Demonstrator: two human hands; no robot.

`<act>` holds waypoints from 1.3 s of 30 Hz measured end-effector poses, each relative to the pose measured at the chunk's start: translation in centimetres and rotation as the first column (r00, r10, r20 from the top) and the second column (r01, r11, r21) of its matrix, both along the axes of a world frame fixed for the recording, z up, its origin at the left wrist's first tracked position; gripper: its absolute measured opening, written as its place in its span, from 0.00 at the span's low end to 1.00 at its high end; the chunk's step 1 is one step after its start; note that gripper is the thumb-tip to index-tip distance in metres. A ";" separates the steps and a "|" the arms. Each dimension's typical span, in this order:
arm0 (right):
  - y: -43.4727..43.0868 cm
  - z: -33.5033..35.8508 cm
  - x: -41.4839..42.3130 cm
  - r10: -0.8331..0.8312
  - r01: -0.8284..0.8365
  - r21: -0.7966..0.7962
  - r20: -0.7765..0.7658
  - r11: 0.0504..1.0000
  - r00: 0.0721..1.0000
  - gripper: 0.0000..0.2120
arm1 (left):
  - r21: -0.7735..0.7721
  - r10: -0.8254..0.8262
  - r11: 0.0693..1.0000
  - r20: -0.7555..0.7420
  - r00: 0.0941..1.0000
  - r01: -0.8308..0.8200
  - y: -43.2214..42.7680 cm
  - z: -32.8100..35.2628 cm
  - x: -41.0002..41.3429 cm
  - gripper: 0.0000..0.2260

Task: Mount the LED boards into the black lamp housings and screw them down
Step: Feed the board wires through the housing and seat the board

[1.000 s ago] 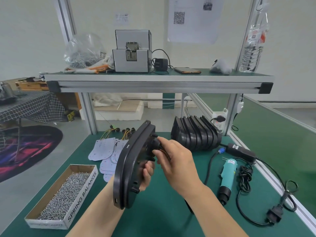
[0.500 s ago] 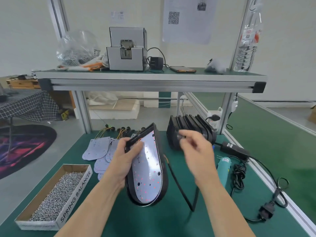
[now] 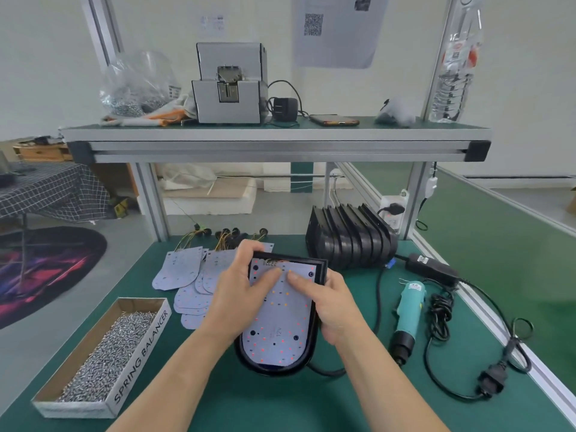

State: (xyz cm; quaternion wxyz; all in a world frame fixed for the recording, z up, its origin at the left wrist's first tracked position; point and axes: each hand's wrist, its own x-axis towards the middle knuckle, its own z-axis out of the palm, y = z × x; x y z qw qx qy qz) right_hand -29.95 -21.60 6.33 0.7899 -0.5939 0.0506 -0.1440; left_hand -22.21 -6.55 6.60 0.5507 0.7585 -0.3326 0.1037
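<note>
A black lamp housing [image 3: 307, 357] lies face up on the green table [image 3: 280, 403], with a white LED board [image 3: 280, 325] seated inside it. My left hand [image 3: 240, 291] grips the housing's upper left edge, thumb pressing on the board. My right hand [image 3: 332, 304] grips the right edge, its thumb also pressing on the board near the top. A row of black housings [image 3: 352, 241] stands upright behind. Loose LED boards [image 3: 184, 269] with wires lie fanned out to the left. A teal electric screwdriver [image 3: 408, 313] lies to the right.
A cardboard box of screws [image 3: 103, 353] sits at the front left. A black power adapter [image 3: 431, 269] and coiled cable with plug [image 3: 492, 378] lie at the right. An overhead shelf [image 3: 274, 141] carries a screw feeder [image 3: 229, 85], a bag and a phone.
The housing went from held upright with its back showing to turned over and laid flat on the table. My right hand returned to its right edge, and both thumbs now press the board.
</note>
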 end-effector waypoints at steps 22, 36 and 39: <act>-0.6 -6.6 2.9 -0.136 0.089 -0.424 -0.083 0.901 0.987 0.27 | 0.174 0.143 0.981 -0.356 0.923 -0.084 -0.4 -5.8 2.5 0.11; -0.6 -8.5 4.7 -0.215 0.037 -0.450 -0.351 0.892 0.911 0.19 | 0.522 0.580 0.721 -0.096 0.809 -0.455 6.0 -4.2 6.1 0.10; -0.6 -8.6 4.7 -0.217 0.036 -0.458 -0.348 0.888 0.912 0.19 | 0.554 0.713 0.585 -0.005 0.701 -0.592 10.3 -3.3 8.1 0.11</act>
